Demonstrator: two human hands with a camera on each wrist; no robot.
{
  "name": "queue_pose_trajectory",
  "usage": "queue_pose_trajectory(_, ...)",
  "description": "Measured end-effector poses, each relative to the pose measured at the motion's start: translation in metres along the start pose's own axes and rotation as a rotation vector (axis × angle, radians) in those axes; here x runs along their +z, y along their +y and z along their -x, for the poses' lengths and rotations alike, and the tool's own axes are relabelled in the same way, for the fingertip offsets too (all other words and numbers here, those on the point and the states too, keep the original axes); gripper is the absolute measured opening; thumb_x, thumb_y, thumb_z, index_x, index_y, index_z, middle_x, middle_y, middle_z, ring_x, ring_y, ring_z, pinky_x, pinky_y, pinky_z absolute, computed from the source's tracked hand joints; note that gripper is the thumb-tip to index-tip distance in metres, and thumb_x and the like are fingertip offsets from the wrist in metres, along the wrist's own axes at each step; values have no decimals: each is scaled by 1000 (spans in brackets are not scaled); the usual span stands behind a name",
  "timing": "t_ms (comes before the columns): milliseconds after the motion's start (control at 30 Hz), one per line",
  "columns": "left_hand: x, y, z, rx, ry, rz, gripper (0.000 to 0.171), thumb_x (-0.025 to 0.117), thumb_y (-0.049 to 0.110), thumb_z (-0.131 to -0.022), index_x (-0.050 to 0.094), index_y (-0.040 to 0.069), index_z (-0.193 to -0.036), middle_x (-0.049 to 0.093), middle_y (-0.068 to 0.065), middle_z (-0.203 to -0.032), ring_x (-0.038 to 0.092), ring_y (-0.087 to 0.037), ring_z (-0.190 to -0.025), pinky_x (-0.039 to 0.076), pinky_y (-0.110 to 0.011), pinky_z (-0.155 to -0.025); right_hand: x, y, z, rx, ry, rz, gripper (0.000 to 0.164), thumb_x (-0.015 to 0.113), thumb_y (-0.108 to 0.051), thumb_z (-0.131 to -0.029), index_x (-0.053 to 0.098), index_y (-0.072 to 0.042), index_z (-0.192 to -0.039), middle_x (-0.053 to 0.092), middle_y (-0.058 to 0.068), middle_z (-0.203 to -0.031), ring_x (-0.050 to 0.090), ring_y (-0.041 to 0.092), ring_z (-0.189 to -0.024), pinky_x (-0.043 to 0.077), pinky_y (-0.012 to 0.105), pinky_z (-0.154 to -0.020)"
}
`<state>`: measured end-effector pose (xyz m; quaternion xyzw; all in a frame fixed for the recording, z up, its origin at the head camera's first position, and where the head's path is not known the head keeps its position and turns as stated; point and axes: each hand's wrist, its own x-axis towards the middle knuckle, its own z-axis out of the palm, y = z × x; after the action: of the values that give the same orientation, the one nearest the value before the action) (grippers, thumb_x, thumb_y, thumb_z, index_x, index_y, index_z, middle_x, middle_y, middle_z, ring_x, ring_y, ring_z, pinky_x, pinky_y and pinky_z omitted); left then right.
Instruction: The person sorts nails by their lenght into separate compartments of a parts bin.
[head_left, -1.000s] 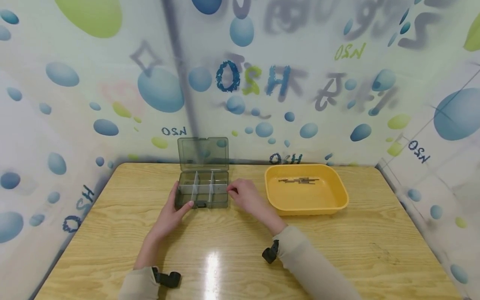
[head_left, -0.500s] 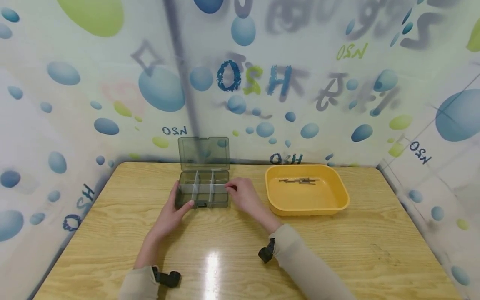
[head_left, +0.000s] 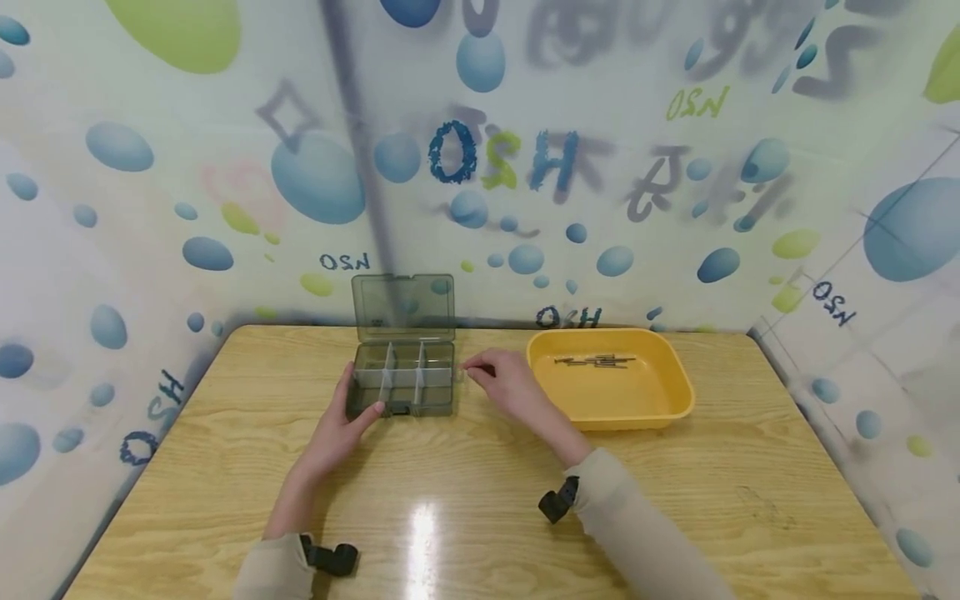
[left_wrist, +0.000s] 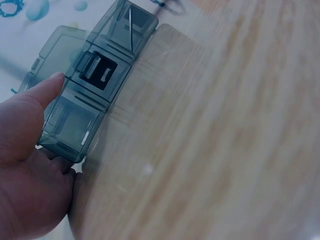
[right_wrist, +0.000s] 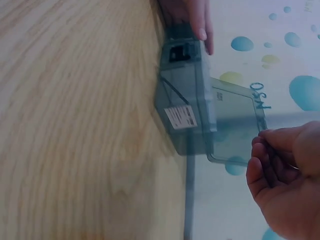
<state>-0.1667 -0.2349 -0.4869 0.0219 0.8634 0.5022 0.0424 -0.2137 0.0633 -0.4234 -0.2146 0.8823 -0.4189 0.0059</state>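
A smoky clear compartment box [head_left: 402,379] stands on the table with its lid [head_left: 403,308] raised. Pale dividers [head_left: 420,377] split its inside. My left hand [head_left: 337,425] grips the box's left front corner, thumb over the front rim. In the left wrist view a thin dark rod [left_wrist: 131,30] leans inside the front right compartment. To the right of the box, my right hand [head_left: 510,387] has thumb and forefinger pinched together. A small clear piece [head_left: 459,377] shows faintly at their tips; its kind is too blurred to tell. The right wrist view shows the curled fingers [right_wrist: 267,172] before the lid.
A yellow tray [head_left: 611,423] stands on the right with several thin metal nails or screws [head_left: 600,362] inside. The wooden table [head_left: 480,500] meets a patterned wall [head_left: 517,208] behind the box. A white label [right_wrist: 181,117] is stuck on the box's right side.
My right hand has drawn back to the right from the box's right rim, fingertips still pinched. The left hand and the box have stayed in place.
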Motion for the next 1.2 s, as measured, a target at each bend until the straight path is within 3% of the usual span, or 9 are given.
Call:
queue_pose_trajectory(400, -1, -3, -2, 14, 8, -5, 92, 61, 35, -105, -5, 15, -166, 1, -25, -169, 6, -48, -152, 14, -66, -118, -43, 28, 9, 87, 25, -50, 20, 62, -11, -104, 76, -5, -117, 71, 8, -110, 67, 23, -97, 55, 37, -82)
queue_pose_trajectory(900, 1, -2, -2, 10, -6, 3, 92, 60, 36, -106, -6, 14, -166, -2, -24, -169, 3, -48, -152, 11, -66, -118, -79, 76, 19, 135, 130, -28, 23, 62, -12, -104, 73, 0, -122, 72, 14, -113, 67, 28, -98, 56, 42, -84)
queue_pose_trajectory(1200, 1, -1, 1, 7, 10, 13, 90, 60, 37, -105, -3, 15, -166, 1, -23, -169, 4, -47, -153, 10, -64, -119, -95, 110, 20, 182, 114, 4, 25, 62, -8, -104, 70, 6, -124, 70, 20, -117, 67, 35, -104, 56, 47, -89)
